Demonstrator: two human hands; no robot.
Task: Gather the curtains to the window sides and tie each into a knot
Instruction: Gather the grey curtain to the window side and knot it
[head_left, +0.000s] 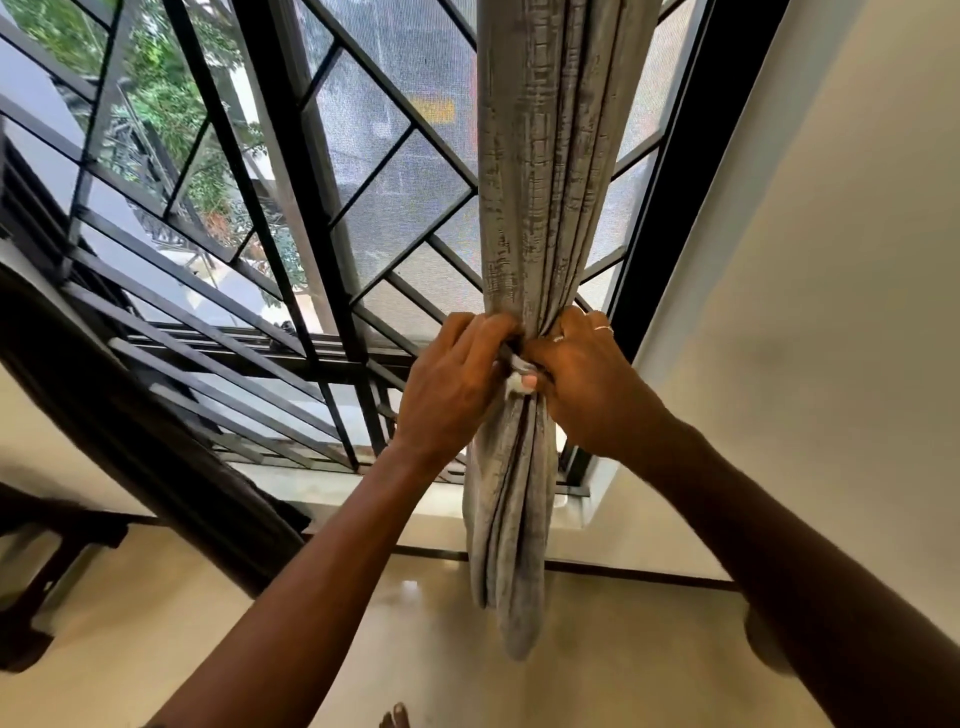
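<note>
A grey patterned curtain (545, 156) hangs bunched into a narrow column at the right side of the window (374, 208). My left hand (447, 384) grips the bunch from the left at its pinched waist. My right hand (587, 384), with rings on two fingers, grips it from the right at the same height. A small white piece of the fabric's underside (517, 376) shows between my thumbs. Below my hands the curtain's tail (509, 545) hangs loose and ends above the floor.
The window has a black metal grille (249, 171) and a mesh screen. A cream wall (805, 260) stands to the right. Dark furniture (130, 441) curves along the left. A glossy beige floor (415, 649) lies below, with my toes (395, 717) at the bottom edge.
</note>
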